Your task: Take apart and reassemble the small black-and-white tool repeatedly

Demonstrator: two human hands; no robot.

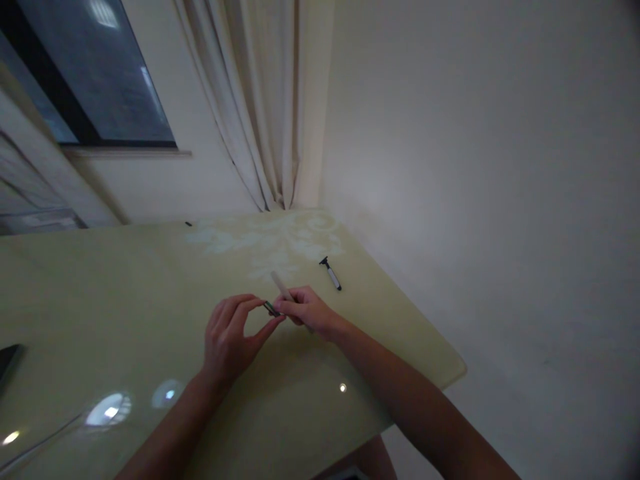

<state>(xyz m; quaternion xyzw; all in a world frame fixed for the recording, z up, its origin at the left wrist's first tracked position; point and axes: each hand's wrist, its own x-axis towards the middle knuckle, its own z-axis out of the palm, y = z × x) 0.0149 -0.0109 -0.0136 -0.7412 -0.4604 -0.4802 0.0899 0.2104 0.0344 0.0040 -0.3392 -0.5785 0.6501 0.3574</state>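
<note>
My left hand (231, 339) pinches a razor cartridge (271, 309) between thumb and index finger. The cartridge is small and dark, with a green strip along it. Closed around a pale slim stick (281, 285), my right hand (306, 311) meets the left at the cartridge. One end of the stick points up and away; its lower part is mostly hidden by the fingers, so its kind does not show. A razor (331, 273) with a grey and black handle lies on the table just beyond my right hand.
The glossy pale-green table (150, 287) has a corner at right, beside a bare wall (475, 167). A small black piece (189, 224) lies at the far edge. A dark flat object (8, 363) sits at far left, and a thin cable (43, 443) nearer. Curtains (260, 100) hang behind.
</note>
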